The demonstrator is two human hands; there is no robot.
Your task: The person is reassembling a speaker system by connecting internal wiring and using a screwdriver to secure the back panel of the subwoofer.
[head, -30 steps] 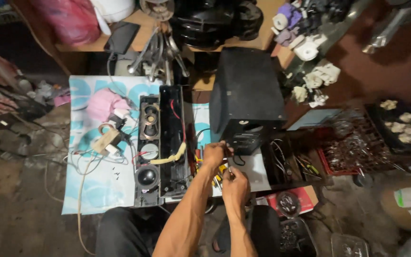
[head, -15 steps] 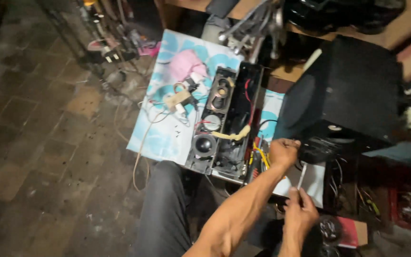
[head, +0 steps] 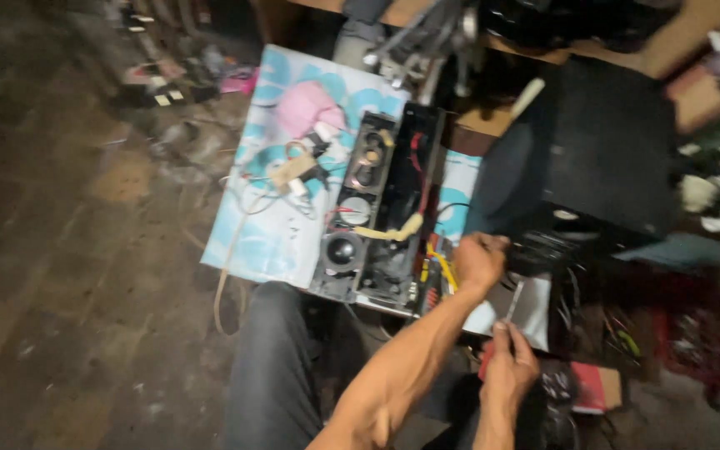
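Observation:
My left hand (head: 478,260) is closed in a fist on the dark cables (head: 543,250) at the foot of a big black speaker box (head: 602,150). Below it, my right hand (head: 506,371) pinches a thin metal tool (head: 515,302) that points up toward the box. Just left of my hands lies an opened long black speaker case (head: 377,208) with several round drivers, a red wire and yellow wires (head: 442,268) inside. My dark trouser leg (head: 272,375) reaches under the case.
The case rests on a blue and pink printed sheet (head: 264,225) with a pink object (head: 306,108) and small parts on it. A red booklet (head: 597,387) and tool clutter lie to the right. Dirty floor (head: 68,275) spreads to the left, and a cluttered bench (head: 493,50) stands behind.
The view has swung left and shows more floor. My left hand stays at the foot of the black box. My right hand has drawn down and away from it with the tool.

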